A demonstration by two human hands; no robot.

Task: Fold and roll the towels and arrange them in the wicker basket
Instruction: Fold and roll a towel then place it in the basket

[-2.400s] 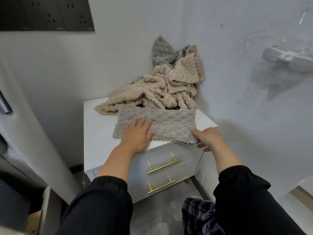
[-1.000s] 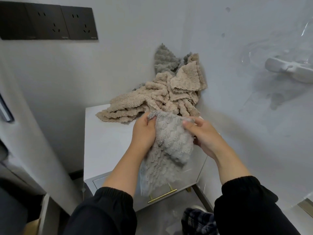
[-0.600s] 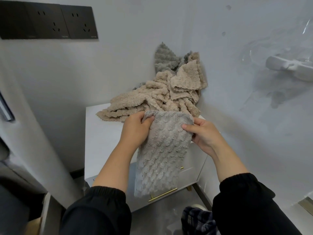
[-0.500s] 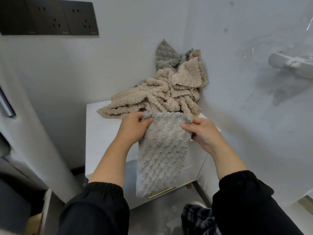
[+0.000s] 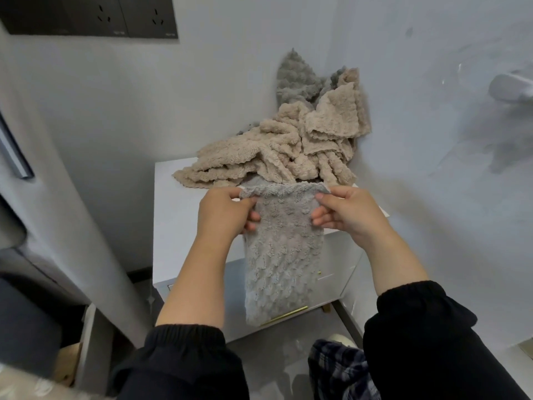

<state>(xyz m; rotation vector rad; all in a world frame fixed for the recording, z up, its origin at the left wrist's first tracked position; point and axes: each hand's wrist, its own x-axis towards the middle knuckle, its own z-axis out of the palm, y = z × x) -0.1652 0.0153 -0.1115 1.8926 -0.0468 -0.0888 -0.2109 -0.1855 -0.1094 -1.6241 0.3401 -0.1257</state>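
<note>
Grey textured towel (image 5: 281,249), folded to a narrow strip, hangs lengthwise in front of a white cabinet (image 5: 178,215), held up by its top edge. Left hand (image 5: 223,210) pinches the upper left corner, thumb on front; right hand (image 5: 343,210) pinches the upper right corner likewise. Beige towel heap (image 5: 277,151) lies on the cabinet top in the wall corner, a darker grey towel (image 5: 294,79) standing behind it. Black socket panel (image 5: 95,15) on the wall, upper left.

Drawer fronts of cabinet (image 5: 178,215) lost behind hanging towel (image 5: 284,249), only a stretch of gold handle (image 5: 285,315) peeking out. At back, dark grey towels (image 5: 297,79) mostly buried behind beige pile (image 5: 288,151). Up top, socket panel (image 5: 95,17) cropped by edge; white fixture (image 5: 512,89) cut at right edge.
</note>
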